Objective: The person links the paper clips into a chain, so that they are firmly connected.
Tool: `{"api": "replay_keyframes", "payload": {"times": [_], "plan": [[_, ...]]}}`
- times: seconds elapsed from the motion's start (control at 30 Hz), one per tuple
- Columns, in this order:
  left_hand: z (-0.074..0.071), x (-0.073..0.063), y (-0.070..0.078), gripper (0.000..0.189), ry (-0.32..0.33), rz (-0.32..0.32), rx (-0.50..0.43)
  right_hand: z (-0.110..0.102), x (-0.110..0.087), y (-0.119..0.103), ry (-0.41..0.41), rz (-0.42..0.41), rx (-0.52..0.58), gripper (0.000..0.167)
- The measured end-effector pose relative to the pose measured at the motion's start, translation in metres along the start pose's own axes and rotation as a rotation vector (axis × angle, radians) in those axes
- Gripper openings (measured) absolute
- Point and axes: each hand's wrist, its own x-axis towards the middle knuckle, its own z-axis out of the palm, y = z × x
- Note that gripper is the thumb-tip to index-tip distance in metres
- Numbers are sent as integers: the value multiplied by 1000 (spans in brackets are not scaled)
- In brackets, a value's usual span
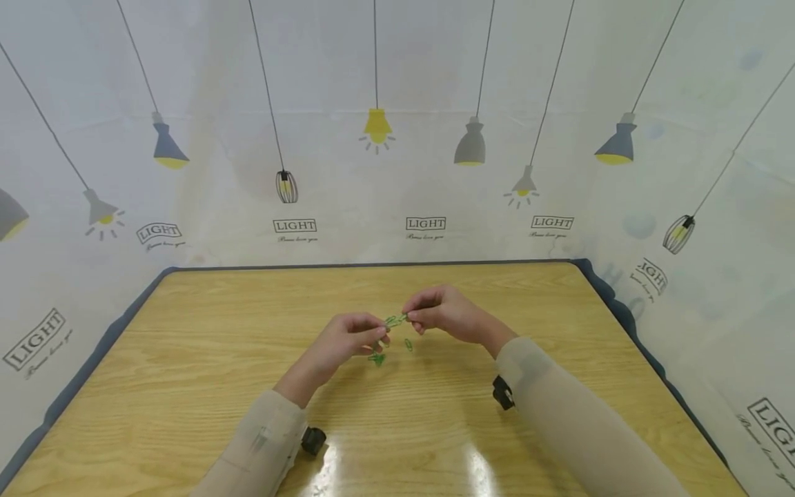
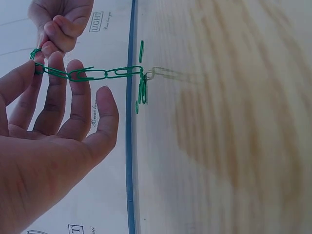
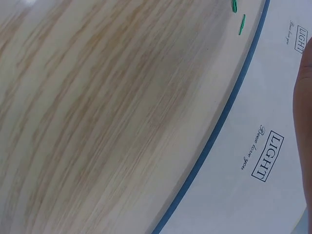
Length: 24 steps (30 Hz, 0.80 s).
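Thumb and fingertips of my left hand [image 1: 341, 342] pinch one end of a chain of green paper clips [image 2: 124, 72], which hangs down toward the table in the left wrist view. Close to it on the right, my right hand [image 1: 450, 314] pinches a green paper clip [image 1: 402, 317] between thumb and index finger. More green clips span the short gap between the two hands. Below the left hand a small cluster of green paper clips [image 1: 377, 359] lies on the wood. A single loose paper clip [image 1: 408, 344] rests beside it. Only part of the right hand [image 3: 303, 117] edges into the right wrist view.
The wooden table [image 1: 217, 345] has a dark blue edge [image 1: 373, 265] along its back and sides. Behind it stands a pale wall covering [image 1: 348, 179] printed with hanging lamps. Black wrist cameras sit under both sleeves.
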Motion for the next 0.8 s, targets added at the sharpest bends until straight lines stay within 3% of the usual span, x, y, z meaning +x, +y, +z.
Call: {"api": "replay_keyframes", "payload": {"times": [0.3, 0.47, 0.63, 0.8], "plan": [[-2, -2, -4, 40, -54, -2, 32, 3, -2, -2, 11, 2, 33, 21], [0, -3, -4, 45, -85, -4, 102, 6, -3, -1, 12, 1, 55, 19], [5, 0, -2, 45, -55, 24, 166, 10, -5, 0, 12, -9, 73, 13], [10, 4, 1, 35, 33, 73, 160, 16, -6, 0, 14, -19, 93, 12]]}}
